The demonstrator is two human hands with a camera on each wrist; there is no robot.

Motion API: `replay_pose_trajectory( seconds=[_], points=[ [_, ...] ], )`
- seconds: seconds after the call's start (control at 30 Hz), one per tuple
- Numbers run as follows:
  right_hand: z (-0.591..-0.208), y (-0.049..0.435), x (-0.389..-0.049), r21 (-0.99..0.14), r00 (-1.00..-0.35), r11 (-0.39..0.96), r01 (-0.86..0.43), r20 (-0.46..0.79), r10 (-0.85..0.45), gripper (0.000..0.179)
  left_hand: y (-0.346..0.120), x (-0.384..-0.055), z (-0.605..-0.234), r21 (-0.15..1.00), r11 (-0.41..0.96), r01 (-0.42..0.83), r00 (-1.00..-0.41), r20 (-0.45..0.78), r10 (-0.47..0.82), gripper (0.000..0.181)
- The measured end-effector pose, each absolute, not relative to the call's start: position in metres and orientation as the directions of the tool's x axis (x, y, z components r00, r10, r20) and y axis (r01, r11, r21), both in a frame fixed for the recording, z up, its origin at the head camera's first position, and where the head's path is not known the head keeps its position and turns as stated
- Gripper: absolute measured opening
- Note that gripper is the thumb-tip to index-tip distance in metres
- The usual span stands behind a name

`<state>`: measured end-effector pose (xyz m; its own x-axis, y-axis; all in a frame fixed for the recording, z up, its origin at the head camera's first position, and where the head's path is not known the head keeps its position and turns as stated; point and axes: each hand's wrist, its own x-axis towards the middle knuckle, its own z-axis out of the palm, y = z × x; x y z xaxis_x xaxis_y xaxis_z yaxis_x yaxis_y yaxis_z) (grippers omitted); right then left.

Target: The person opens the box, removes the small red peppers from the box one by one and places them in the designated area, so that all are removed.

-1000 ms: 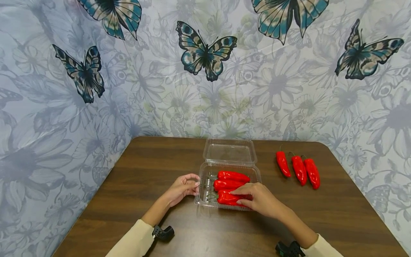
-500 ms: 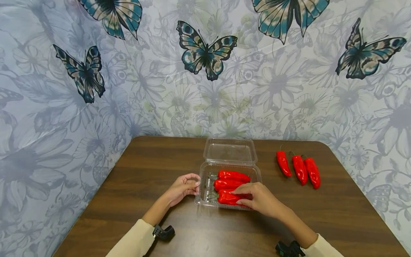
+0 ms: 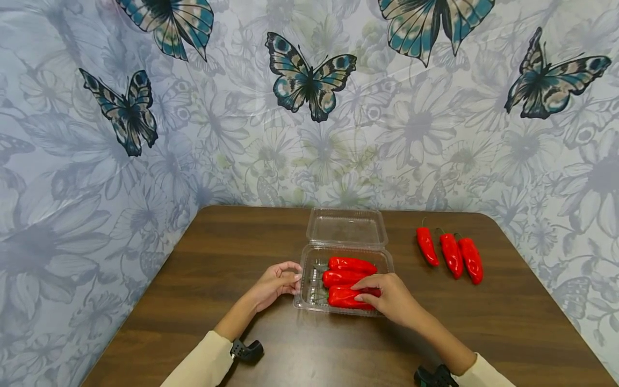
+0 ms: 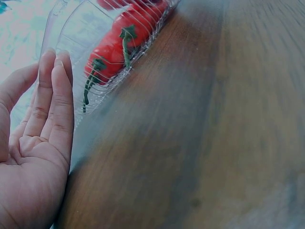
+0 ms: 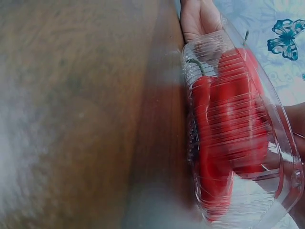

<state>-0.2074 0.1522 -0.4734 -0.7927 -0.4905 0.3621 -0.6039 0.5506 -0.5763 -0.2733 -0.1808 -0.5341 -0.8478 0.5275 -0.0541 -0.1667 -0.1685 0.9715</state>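
Observation:
A clear plastic clamshell container (image 3: 309,307) lies with its lid folded back. Three red peppers sit in it side by side: a far pepper (image 3: 351,264), a middle pepper (image 3: 340,278) and a near pepper (image 3: 344,296). With thumb and index finger, my right hand (image 3: 394,301) pinches the near pepper, covering its right end. My left hand (image 3: 274,285) touches the container's left side with its fingertips; in the left wrist view its fingers (image 4: 62,105) are extended against the clear wall. Green stems (image 4: 126,47) show through that wall.
Three more red peppers lie on the table at the right: a left one (image 3: 427,246), a middle one (image 3: 451,255) and a right one (image 3: 471,260). The brown wooden table (image 3: 232,231) ends at a butterfly-patterned wall covering (image 3: 309,161).
The right thumb and index finger have shifted slightly right along the near pepper, and the thumb has moved up onto it. The left hand and the container have not moved.

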Motion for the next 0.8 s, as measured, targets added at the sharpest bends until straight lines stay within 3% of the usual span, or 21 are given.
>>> replay_pose_trajectory(
  seconds=[0.43,0.8],
  points=[
    [-0.4761,0.1546,-0.2099,-0.665,-0.748,0.376,-0.645,0.452,-0.485,0.028,-0.1806,-0.2744,-0.5338,0.973,-0.164,-0.162,-0.846,-0.052,0.53,0.016],
    [-0.4699,0.1568,-0.2095,-0.74,-0.839,0.409,-0.534,0.401,-0.369,0.023,-0.1798,-0.2726,-0.5323,0.97,-0.167,-0.175,-0.849,-0.063,0.525,0.016]
  ],
)
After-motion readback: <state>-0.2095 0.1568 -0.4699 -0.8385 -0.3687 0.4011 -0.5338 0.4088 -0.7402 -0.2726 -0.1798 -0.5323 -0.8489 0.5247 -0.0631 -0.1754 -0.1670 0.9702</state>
